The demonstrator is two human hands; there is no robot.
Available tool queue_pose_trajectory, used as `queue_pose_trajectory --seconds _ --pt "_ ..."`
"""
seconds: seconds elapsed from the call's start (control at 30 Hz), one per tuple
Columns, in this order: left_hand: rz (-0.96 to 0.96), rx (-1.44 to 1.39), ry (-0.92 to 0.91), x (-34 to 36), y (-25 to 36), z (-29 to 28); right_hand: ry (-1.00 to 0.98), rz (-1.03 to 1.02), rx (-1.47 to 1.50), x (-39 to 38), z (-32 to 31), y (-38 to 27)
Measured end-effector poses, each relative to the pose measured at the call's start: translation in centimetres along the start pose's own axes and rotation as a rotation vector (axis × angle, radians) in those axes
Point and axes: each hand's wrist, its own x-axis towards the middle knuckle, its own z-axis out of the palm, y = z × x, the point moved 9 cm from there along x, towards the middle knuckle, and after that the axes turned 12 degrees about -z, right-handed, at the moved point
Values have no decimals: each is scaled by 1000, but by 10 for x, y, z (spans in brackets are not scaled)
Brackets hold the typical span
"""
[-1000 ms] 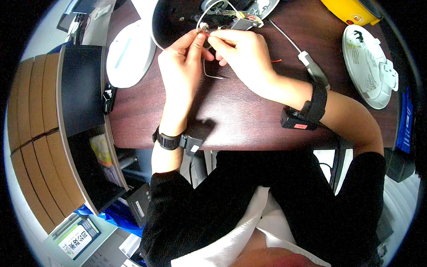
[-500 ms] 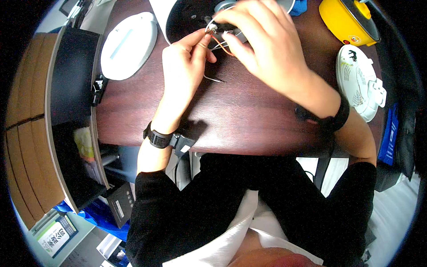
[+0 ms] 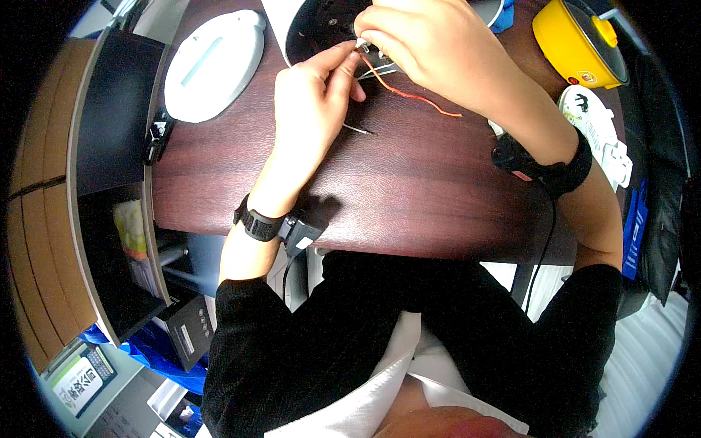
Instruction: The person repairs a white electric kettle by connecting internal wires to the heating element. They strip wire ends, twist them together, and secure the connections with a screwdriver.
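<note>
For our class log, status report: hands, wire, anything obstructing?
Left hand pinching orange wire. Right hand close beside, grip unclear. Right hand partly hiding dark housing.

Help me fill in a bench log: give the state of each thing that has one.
Left hand, pinching the orange wire
Right hand, fingers bent, hold unclear
Orange wire, far end loose
Housing, open, dark interior showing
Yellow pot, lid on
White oval piece, lying flat
</note>
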Motion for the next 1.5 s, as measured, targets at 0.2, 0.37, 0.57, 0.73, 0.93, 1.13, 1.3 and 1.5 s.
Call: queue_pose_trajectory --seconds 0.2,0.37,0.57,0.73,0.93,1.13,1.3,1.5 --pt "8 -1 21 -1 -1 0 -9 0 -35 3 -1 -1" --pt "12 0 19 0 0 -1 -40 15 -49 2 -1 1" --pt "16 17 28 -1 2 -1 -22 13 -13 5 -5 -3" --pt "15 5 19 -1 0 -1 -21 30 -21 5 -4 -3" --pt "8 16 9 -2 1 0 7 64 -72 3 -3 -3" --pt "35 16 30 -1 3 -2 23 93 -84 2 -2 -3" --pt "26 19 27 -2 3 -2 52 137 -20 1 -3 -1" --pt "38 21 27 -2 4 -1 54 108 -53 2 -5 -4"
